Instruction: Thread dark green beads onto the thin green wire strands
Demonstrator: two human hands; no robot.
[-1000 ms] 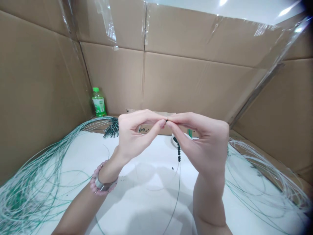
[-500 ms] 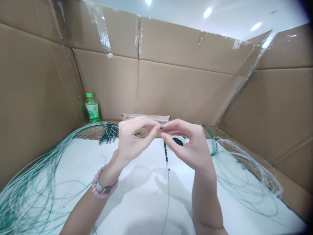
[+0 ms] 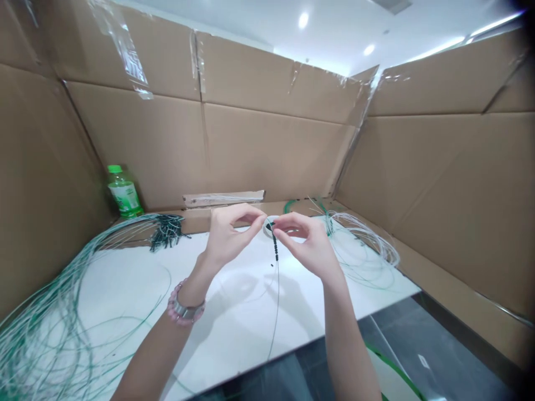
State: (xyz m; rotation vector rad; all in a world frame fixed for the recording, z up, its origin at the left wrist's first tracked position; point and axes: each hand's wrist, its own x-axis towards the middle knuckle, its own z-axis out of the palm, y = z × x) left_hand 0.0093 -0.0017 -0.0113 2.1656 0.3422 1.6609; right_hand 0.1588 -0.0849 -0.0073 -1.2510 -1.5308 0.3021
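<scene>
Left fingertips [image 3: 263, 218] and right fingertips [image 3: 276, 229] are pinched together on the top of the beaded cord [image 3: 275, 249], keeping its black beads hanging in line above the worktop [image 3: 234, 312]. Against the earlier frame, your left hand [image 3: 229, 236] and right hand [image 3: 304, 245] sit farther from the camera, and the worktop's front edge now shows.

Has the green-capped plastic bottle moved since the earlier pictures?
No. The green-capped plastic bottle stands in the same spot against the cardboard wall; only the head camera's view has shifted.
</scene>
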